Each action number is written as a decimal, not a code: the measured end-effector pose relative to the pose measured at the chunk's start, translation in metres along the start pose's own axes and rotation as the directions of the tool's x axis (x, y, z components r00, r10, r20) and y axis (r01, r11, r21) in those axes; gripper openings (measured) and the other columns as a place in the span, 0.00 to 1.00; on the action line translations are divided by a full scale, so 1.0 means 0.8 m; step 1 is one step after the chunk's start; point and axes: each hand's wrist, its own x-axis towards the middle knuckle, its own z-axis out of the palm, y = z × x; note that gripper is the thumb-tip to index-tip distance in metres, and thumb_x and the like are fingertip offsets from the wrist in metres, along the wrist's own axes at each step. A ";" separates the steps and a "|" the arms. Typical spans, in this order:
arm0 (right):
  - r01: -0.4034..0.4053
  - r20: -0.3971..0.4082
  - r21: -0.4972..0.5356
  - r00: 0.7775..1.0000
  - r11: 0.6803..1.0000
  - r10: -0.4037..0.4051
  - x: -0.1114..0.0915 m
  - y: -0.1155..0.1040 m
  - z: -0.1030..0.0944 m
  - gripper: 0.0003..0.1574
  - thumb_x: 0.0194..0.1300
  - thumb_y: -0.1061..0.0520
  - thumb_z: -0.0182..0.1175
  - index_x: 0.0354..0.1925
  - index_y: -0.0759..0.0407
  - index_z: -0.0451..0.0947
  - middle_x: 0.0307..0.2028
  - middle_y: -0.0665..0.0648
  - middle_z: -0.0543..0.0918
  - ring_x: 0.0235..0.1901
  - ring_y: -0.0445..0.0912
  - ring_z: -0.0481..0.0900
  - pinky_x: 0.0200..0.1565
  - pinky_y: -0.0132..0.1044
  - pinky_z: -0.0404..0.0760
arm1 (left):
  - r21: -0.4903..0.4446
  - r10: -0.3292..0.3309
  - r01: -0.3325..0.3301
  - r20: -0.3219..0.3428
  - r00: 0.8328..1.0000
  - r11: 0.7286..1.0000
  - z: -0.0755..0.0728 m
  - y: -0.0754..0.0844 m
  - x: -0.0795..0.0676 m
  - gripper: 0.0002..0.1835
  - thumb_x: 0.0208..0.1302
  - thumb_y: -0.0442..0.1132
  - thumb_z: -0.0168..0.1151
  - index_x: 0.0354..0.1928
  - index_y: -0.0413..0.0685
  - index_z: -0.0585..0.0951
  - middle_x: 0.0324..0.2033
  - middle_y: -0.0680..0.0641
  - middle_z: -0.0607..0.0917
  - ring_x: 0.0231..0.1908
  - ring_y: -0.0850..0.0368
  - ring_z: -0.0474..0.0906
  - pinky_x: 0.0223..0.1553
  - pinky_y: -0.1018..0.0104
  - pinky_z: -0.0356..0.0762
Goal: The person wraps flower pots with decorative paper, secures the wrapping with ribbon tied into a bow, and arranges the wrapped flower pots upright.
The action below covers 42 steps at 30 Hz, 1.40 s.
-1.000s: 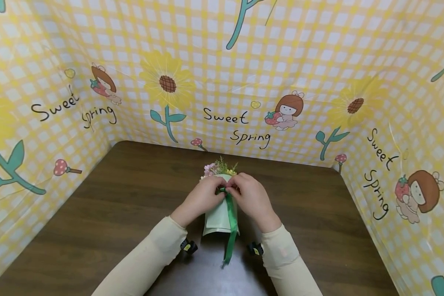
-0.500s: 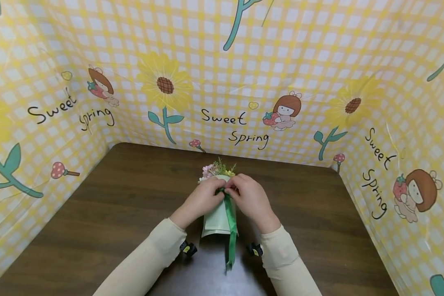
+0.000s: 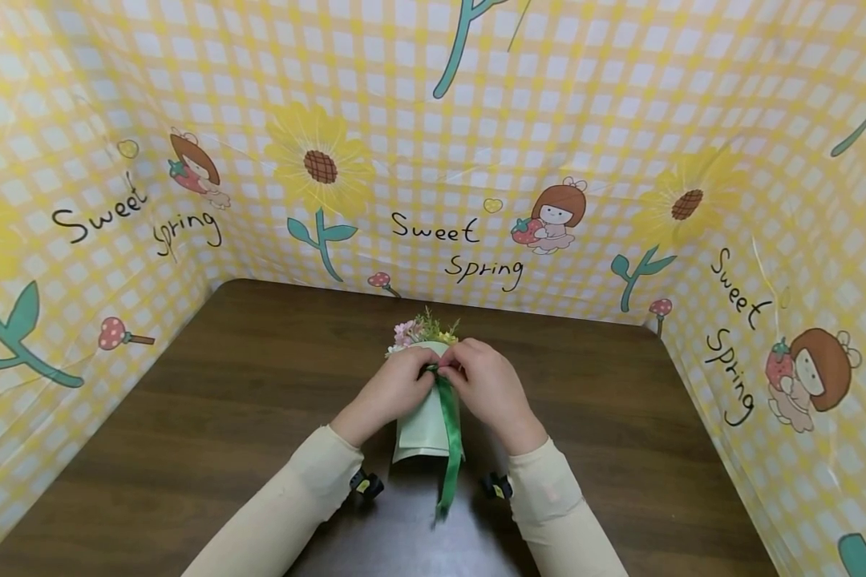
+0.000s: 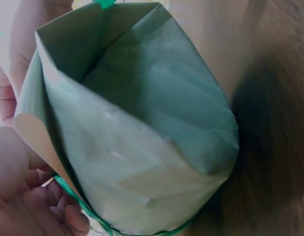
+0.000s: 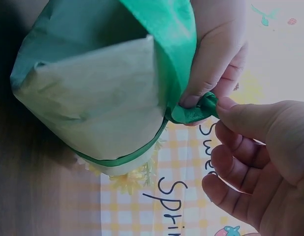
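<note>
A small bouquet wrapped in pale green paper (image 3: 420, 429) lies on the table, its flowers (image 3: 409, 332) pointing away from me. Green ribbon (image 3: 450, 437) circles the wrapper, and one long tail hangs down the front. My left hand (image 3: 397, 386) pinches the ribbon near the flower end with thumb and finger. Right beside it, my right hand (image 3: 492, 390) pinches a twisted piece of ribbon (image 5: 208, 105) between thumb and index finger, its other fingers loosely curled. In the left wrist view the wrapper's open lower end (image 4: 142, 98) faces the camera. The fingers partly hide the knot area.
The dark brown wooden table (image 3: 274, 336) is enclosed by yellow checked cloth (image 3: 433, 144) at the back and both sides. Small black devices are worn at the left cuff (image 3: 367, 485) and right cuff (image 3: 497, 486).
Both hands stay at the ribbon with only tiny finger movement. The hanging ribbon tail sways slightly, and the whole view shifts a little.
</note>
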 end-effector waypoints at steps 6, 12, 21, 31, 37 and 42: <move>-0.009 0.009 -0.008 1.000 1.000 0.009 0.001 0.000 -0.002 0.03 0.67 0.52 0.70 0.37 0.48 0.85 0.35 0.46 0.82 0.34 0.41 0.78 0.39 0.39 0.81 | -0.057 -0.024 0.025 0.023 0.999 0.998 -0.004 0.000 0.001 0.07 0.71 0.33 0.61 0.43 0.49 0.87 0.40 0.51 0.87 0.37 0.59 0.79 0.41 0.61 0.77; -0.012 0.008 -0.008 1.000 1.000 0.012 0.002 0.001 -0.003 0.03 0.67 0.53 0.70 0.37 0.50 0.85 0.35 0.46 0.81 0.34 0.41 0.78 0.38 0.39 0.80 | -0.103 -0.038 0.045 0.065 0.997 0.994 -0.010 -0.002 0.002 0.13 0.66 0.31 0.60 0.48 0.49 0.86 0.40 0.53 0.87 0.31 0.60 0.75 0.36 0.65 0.74; -0.030 0.017 -0.004 0.999 1.000 0.030 0.002 0.003 -0.004 0.02 0.67 0.55 0.70 0.37 0.49 0.85 0.35 0.47 0.81 0.34 0.42 0.78 0.39 0.40 0.80 | -0.166 -0.065 0.074 0.058 0.996 0.983 -0.016 -0.001 0.000 0.17 0.72 0.30 0.52 0.50 0.52 0.87 0.47 0.52 0.88 0.41 0.60 0.80 0.43 0.62 0.77; -0.028 0.011 -0.016 1.000 0.999 0.028 0.001 0.005 -0.004 0.03 0.67 0.52 0.70 0.37 0.48 0.84 0.35 0.46 0.82 0.35 0.42 0.79 0.40 0.40 0.81 | -0.122 -0.102 0.104 0.024 0.994 0.987 -0.018 -0.001 -0.001 0.07 0.73 0.36 0.62 0.45 0.52 0.88 0.44 0.51 0.88 0.44 0.58 0.82 0.46 0.58 0.82; -0.028 0.000 -0.016 1.000 0.999 0.028 0.000 0.004 -0.006 0.04 0.67 0.52 0.70 0.36 0.48 0.84 0.35 0.46 0.81 0.35 0.42 0.79 0.39 0.40 0.81 | -0.122 -0.105 0.106 0.009 0.994 0.987 -0.021 -0.001 -0.002 0.03 0.71 0.37 0.66 0.42 0.52 0.87 0.39 0.52 0.87 0.40 0.59 0.82 0.44 0.60 0.82; -0.031 -0.001 -0.018 1.000 0.999 0.031 0.000 0.004 -0.006 0.04 0.67 0.53 0.71 0.36 0.48 0.84 0.35 0.46 0.81 0.35 0.43 0.79 0.39 0.40 0.81 | -0.132 -0.116 0.115 -0.001 0.993 0.985 -0.023 0.000 -0.003 0.02 0.71 0.37 0.66 0.40 0.52 0.86 0.37 0.53 0.86 0.37 0.61 0.81 0.41 0.62 0.81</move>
